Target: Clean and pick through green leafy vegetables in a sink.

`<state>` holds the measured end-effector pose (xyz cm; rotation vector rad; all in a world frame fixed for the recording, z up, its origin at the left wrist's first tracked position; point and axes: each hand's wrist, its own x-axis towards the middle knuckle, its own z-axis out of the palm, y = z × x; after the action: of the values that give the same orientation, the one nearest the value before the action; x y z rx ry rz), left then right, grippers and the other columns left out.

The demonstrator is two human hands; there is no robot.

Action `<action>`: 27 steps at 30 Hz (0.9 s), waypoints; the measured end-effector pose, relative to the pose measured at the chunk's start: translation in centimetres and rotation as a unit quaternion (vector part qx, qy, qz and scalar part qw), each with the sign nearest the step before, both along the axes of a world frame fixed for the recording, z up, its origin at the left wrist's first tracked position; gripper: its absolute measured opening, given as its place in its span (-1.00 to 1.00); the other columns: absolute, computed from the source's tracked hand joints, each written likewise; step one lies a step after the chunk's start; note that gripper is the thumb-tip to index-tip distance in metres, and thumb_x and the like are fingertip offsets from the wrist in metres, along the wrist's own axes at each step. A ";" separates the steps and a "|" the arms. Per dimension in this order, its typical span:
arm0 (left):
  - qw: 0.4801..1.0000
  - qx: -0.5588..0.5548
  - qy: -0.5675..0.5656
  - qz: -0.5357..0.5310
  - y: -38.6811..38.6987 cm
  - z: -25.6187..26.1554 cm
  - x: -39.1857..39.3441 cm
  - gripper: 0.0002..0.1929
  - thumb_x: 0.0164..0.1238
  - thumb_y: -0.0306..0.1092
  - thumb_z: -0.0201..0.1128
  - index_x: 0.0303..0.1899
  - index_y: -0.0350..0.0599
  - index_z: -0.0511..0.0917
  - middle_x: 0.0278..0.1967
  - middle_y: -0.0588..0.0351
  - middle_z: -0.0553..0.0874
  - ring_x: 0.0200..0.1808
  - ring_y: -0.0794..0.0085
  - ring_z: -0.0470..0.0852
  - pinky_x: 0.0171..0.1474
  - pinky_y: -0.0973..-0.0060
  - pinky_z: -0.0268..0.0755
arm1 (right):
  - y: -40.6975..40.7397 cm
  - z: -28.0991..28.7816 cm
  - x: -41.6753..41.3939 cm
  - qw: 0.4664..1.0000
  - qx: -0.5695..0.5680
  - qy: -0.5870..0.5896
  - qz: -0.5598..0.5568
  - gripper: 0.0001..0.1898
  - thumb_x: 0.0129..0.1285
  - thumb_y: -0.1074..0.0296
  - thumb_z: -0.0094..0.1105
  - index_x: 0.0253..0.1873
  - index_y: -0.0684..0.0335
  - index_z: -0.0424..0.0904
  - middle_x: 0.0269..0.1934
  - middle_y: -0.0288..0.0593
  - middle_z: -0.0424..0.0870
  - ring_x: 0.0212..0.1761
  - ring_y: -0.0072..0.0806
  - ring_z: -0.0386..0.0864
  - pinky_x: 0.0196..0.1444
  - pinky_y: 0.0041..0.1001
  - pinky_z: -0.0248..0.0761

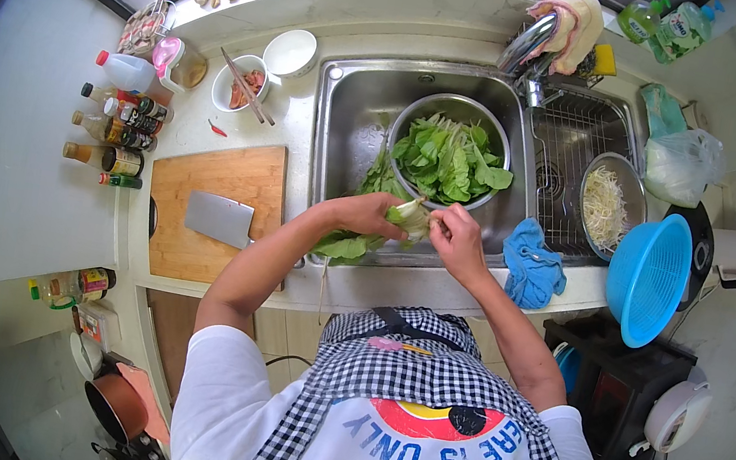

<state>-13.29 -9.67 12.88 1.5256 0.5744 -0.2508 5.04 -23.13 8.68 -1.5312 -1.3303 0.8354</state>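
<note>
Over the front of the steel sink, my left hand grips a leafy green vegetable by its pale stem end, its leaves trailing to the left. The fingers of my right hand are pinched at the right side of that stem end; whether they hold a piece of it is too small to tell. Just beyond both hands, a round metal bowl in the sink holds a heap of leafy greens. More loose greens lie in the sink, left of the bowl.
Left of the sink, a cleaver lies on a wooden cutting board. A blue cloth drapes the sink's front right edge. Farther right are a bowl of bean sprouts and a blue plastic colander. The faucet stands behind.
</note>
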 end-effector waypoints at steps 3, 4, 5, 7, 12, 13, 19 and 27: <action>0.998 0.026 -0.003 -0.056 0.3 -1.2 -0.4 -0.71 0.26 -0.34 0.34 -0.03 -0.23 0.58 -0.27 0.20 0.71 -0.25 0.57 0.56 -0.09 0.51 0.42 | -0.2 2.4 1.3 0.987 0.034 -0.143 0.061 -0.87 0.33 0.42 0.10 -0.16 0.35 0.56 -0.32 -0.24 0.55 -0.42 -0.58 0.48 -0.35 -0.55 0.37; 0.996 0.053 0.016 -0.068 0.4 -1.4 -0.3 -0.70 0.25 -0.32 0.34 -0.04 -0.24 0.58 -0.28 0.17 0.71 -0.25 0.55 0.57 -0.09 0.49 0.43 | -0.2 2.8 1.5 0.994 -0.026 -0.072 0.083 -0.87 0.33 0.41 0.09 -0.15 0.34 0.55 -0.31 -0.21 0.52 -0.42 -0.57 0.48 -0.34 -0.54 0.37; 0.993 0.079 0.034 -0.080 0.4 -1.5 -0.3 -0.68 0.23 -0.30 0.35 -0.05 -0.25 0.58 -0.29 0.15 0.71 -0.26 0.53 0.58 -0.10 0.48 0.44 | -0.2 2.6 1.4 0.994 -0.025 -0.074 0.081 -0.87 0.33 0.41 0.09 -0.15 0.34 0.55 -0.31 -0.21 0.52 -0.42 -0.57 0.48 -0.34 -0.54 0.37; 0.987 0.113 0.047 -0.099 0.3 -1.5 0.3 -0.66 0.21 -0.27 0.36 -0.05 -0.26 0.57 -0.29 0.09 0.72 -0.27 0.48 0.60 -0.10 0.45 0.44 | -0.1 1.8 1.0 0.999 -0.008 0.041 0.007 -0.84 0.34 0.40 0.09 -0.09 0.34 0.51 -0.32 -0.24 0.53 -0.40 -0.60 0.48 -0.35 -0.55 0.37; 0.965 0.199 0.065 -0.161 -0.1 -1.9 0.8 -0.63 0.14 -0.20 0.34 -0.05 -0.19 0.58 -0.30 -0.04 0.72 -0.28 0.25 0.68 -0.12 0.30 0.47 | 0.2 0.9 0.9 0.969 -0.149 0.165 0.103 -0.82 0.26 0.40 0.14 -0.08 0.31 0.49 -0.32 -0.31 0.53 -0.40 -0.67 0.44 -0.35 -0.58 0.34; 0.943 0.266 0.088 -0.178 -0.4 -0.9 1.1 -0.64 0.13 -0.19 0.33 -0.06 -0.12 0.59 -0.31 -0.04 0.72 -0.27 0.19 0.69 -0.13 0.25 0.48 | 0.3 1.0 1.0 0.969 -0.149 0.166 0.101 -0.82 0.26 0.40 0.14 -0.08 0.31 0.49 -0.32 -0.31 0.53 -0.40 -0.67 0.44 -0.35 -0.58 0.34; 0.855 0.441 0.141 -0.234 -1.3 1.2 2.0 -0.67 0.09 -0.15 0.29 -0.09 0.04 0.60 -0.33 -0.01 0.71 -0.24 0.09 0.69 -0.16 0.19 0.51 | 1.0 3.1 1.4 0.976 -0.149 0.017 0.156 -0.77 0.19 0.41 0.21 -0.08 0.35 0.49 -0.36 -0.18 0.55 -0.37 -0.53 0.50 -0.29 -0.47 0.39; 0.908 0.323 0.093 -0.249 -0.2 0.7 1.8 -0.60 0.05 -0.16 0.30 -0.02 0.01 0.61 -0.27 -0.04 0.72 -0.19 0.09 0.69 -0.13 0.21 0.51 | 1.2 4.6 2.0 0.955 0.036 -0.146 0.254 -0.83 0.16 0.41 0.21 -0.21 0.37 0.52 -0.34 0.03 0.55 -0.31 -0.07 0.55 -0.24 -0.25 0.40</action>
<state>-11.49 -9.91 13.55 2.3096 0.4219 -0.6524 7.02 -21.89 13.26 -1.3043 -2.0027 0.8783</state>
